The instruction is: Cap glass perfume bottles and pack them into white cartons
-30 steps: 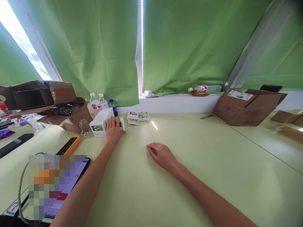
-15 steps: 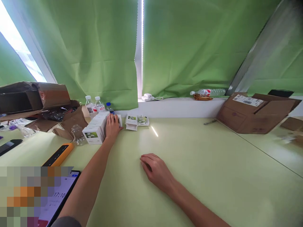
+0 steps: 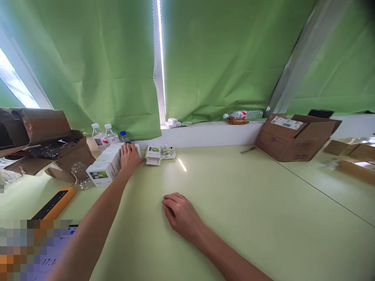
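At the far left of the table, my left hand (image 3: pixel 129 158) reaches to a row of small white boxes (image 3: pixel 101 175) with a green-and-white flower picture. Its fingers lie over a white box (image 3: pixel 137 148) at the back of the row and the thumb is on its right side; the palm hides most of that box. My right hand (image 3: pixel 182 214) rests on the table with its fingers curled together and nothing seen in them. Right of my left hand stand an opened white box (image 3: pixel 153 155) and a clear round glass item (image 3: pixel 166 151) on a white tray (image 3: pixel 172 155).
Clear bottles (image 3: pixel 100 138), a blue-capped bottle (image 3: pixel 123 137) and an empty clear bottle (image 3: pixel 81 176) stand around the row. An orange power strip (image 3: pixel 55 203) and a phone (image 3: pixel 54 249) lie at left. Cardboard boxes (image 3: pixel 73 156) are at left; another carton (image 3: pixel 287 138) sits at right.
The view has turned to the right, so everything appears further left. My left hand remains at the back of the box row, and my right hand keeps its curled pose on the table.
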Action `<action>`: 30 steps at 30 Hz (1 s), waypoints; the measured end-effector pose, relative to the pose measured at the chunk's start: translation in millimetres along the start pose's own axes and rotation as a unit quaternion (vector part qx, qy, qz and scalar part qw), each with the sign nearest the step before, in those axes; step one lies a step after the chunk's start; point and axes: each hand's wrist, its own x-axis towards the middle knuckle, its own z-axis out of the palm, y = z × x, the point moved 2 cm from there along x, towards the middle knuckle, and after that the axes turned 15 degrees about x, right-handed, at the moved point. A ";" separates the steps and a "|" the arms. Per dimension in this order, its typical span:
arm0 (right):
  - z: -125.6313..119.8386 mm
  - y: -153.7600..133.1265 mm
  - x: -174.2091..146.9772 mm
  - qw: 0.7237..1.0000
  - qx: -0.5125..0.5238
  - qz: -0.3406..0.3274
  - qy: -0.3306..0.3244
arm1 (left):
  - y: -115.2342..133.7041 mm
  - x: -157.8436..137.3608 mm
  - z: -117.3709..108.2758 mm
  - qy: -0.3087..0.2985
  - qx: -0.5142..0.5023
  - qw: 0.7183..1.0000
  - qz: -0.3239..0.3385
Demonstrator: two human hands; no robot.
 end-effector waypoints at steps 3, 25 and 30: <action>-0.3 0.4 -0.3 1.000 -0.005 -0.001 -0.001 | 9.5 -3.6 -9.6 0.009 -0.022 1.000 0.008; -0.1 0.6 0.3 1.000 -0.025 -0.006 -0.017 | 153.1 -38.6 -44.3 -0.103 -0.142 0.977 0.118; 0.0 3.2 1.8 0.999 -0.034 -0.006 -0.017 | 156.3 -42.3 -40.4 -0.141 -0.144 0.973 0.110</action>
